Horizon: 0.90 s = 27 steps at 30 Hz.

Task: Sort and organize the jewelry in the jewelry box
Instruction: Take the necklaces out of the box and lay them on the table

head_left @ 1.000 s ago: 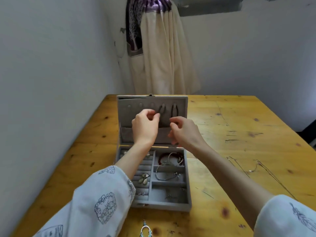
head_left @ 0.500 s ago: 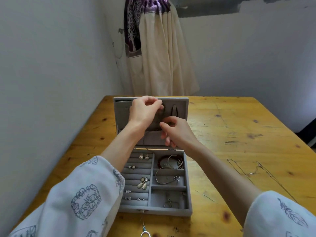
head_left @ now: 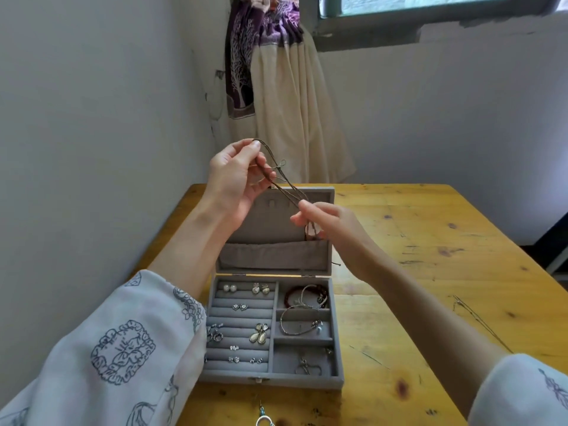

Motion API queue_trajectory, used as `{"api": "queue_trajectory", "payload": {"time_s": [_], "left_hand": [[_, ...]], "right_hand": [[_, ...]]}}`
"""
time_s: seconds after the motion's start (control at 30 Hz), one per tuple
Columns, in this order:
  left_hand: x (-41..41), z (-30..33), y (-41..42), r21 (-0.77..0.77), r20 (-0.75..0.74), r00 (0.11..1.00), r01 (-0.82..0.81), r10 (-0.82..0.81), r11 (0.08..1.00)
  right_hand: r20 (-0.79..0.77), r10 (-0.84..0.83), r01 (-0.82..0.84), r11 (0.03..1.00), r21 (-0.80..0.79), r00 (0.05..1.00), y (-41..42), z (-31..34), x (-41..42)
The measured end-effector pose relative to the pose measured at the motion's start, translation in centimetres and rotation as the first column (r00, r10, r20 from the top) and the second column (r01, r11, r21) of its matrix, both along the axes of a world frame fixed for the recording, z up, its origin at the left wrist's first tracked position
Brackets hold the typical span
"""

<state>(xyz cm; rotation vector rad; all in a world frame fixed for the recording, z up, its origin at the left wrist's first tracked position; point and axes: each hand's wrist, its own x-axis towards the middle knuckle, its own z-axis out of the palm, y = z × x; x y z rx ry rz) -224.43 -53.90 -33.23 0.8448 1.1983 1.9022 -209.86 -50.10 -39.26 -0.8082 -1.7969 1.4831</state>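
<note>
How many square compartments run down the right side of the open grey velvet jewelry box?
3 in the grey velvet jewelry box: the far compartment holds bracelets, the middle compartment a silver bangle, the near compartment small pieces.

A knotty yellow wooden table is standing in the corner against the wall. An open grey jewelry box is sitting on it near the left side. A thin chain is lying to the right, and a teal-beaded pendant is resting at the front edge.
</note>
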Motion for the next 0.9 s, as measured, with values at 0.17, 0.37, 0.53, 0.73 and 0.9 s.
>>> {"api": "queue_trajectory", "payload": {"time_s": [0.17, 0.37, 0.53, 0.73, 0.9], "left_hand": [[0.1, 0.1, -1.3, 0.016, 0.197, 0.976, 0.093, -0.094, 0.996], [0.7, -0.3, -3.5, -0.032, 0.225, 0.969, 0.115, -0.105, 0.993], [1.8, -0.6, -4.9, 0.0, 0.36, 0.93, 0.079, -0.073, 0.997], [4.6, -1.5, -5.8, -0.091, 0.292, 0.948, 0.155, -0.123, 0.984], [7.9, -3.1, -5.1, -0.216, 0.445, 0.88, 0.286, -0.167, 0.934]], "right_hand": [[-0.23, 0.131, -0.203, 0.924, -0.324, 0.964, -0.5, 0.9, 2.6], [-0.211, 0.087, -0.165, 0.909, -0.383, 0.973, -1.5, 0.0, 5.5], [-0.199, 0.006, -0.094, 0.896, -0.435, 0.98, -3.0, -0.3, 7.9], [-0.164, -0.189, 0.073, 0.84, -0.537, 0.968, -5.1, -1.6, 11.4], [-0.018, -0.206, 0.157, 0.794, -0.587, 0.978, -7.2, -4.4, 15.7]]}}
